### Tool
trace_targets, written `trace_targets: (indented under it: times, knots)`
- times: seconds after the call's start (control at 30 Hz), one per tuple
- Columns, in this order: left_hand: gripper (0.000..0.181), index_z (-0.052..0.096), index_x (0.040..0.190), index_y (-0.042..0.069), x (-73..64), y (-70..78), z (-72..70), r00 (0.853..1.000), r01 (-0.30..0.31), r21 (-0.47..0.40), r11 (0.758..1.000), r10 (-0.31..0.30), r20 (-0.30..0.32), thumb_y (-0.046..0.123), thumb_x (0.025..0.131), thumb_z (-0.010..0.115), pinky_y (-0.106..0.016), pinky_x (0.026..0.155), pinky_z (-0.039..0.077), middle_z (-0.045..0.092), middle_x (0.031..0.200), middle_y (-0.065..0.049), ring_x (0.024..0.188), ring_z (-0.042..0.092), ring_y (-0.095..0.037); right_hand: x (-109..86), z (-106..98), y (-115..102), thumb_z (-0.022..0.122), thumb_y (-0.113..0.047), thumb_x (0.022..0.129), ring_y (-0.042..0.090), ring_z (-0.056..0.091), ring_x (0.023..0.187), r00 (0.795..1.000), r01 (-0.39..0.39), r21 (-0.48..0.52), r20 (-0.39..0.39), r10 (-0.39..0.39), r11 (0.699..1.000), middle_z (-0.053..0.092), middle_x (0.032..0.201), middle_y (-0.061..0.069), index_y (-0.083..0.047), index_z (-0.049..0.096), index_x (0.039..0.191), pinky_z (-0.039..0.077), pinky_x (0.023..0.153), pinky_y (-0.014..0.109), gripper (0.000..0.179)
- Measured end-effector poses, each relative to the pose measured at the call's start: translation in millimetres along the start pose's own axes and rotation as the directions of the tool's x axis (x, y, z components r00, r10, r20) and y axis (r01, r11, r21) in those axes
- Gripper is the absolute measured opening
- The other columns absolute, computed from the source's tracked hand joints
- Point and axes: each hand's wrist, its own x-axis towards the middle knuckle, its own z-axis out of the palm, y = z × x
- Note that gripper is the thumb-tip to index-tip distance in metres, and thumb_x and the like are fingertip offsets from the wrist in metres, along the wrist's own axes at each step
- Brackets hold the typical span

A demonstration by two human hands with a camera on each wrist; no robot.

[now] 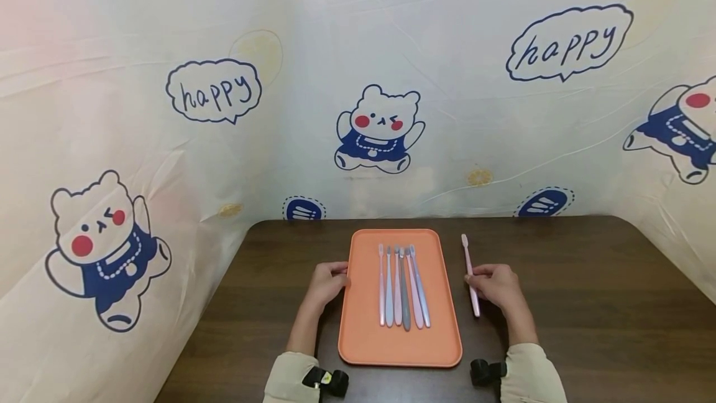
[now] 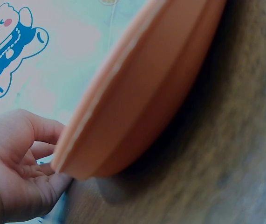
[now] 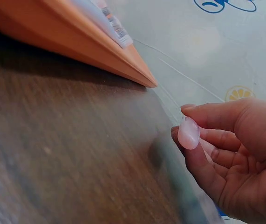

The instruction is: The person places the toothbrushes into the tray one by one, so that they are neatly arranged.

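An orange tray lies on the table with several toothbrushes side by side on it, pink, blue and grey, their heads toward the far end. At the tray's left edge my left hand pinches the rim; the left wrist view shows thumb and fingers at its corner. Right of the tray, my right hand holds a pink toothbrush by the handle between thumb and fingers, head pointing away from me. In the right wrist view the handle's rounded end faces the camera.
The dark wooden table extends to both sides of the tray. A pale curtain printed with bears and the word "happy" stands behind the table and along its sides. Black wrist cameras sit by the sleeves.
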Motion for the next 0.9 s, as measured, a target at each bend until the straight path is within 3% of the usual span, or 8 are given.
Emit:
trace_targets:
  times: [0.4,0.9]
  knots:
    - [0.049,0.066,0.127,-0.008,1.2,1.2,0.2,1.000,-0.011,0.002,1.000,0.011,0.001,-0.004,0.079,0.061,-0.029,0.076,0.055,0.070,0.118,-0.023,0.103,0.063,-0.024,1.3,8.6,-1.7,0.069,-0.009,0.093,0.010,0.062,0.069,0.999,0.043,0.007,0.020,-0.043,0.999,0.075,0.088,0.014,0.014,0.067,0.115,0.057,0.063,0.025,0.032]
    - [0.048,0.067,0.126,-0.009,0.6,1.6,1.4,1.000,-0.021,0.018,1.000,0.021,-0.008,-0.005,0.079,0.060,-0.028,0.076,0.055,0.070,0.115,-0.022,0.101,0.063,-0.023,-1.1,18.0,-12.7,0.068,-0.009,0.093,0.012,0.063,0.071,0.998,0.043,-0.011,0.035,-0.042,0.999,0.074,0.093,0.019,0.013,0.067,0.116,0.058,0.066,0.028,0.032]
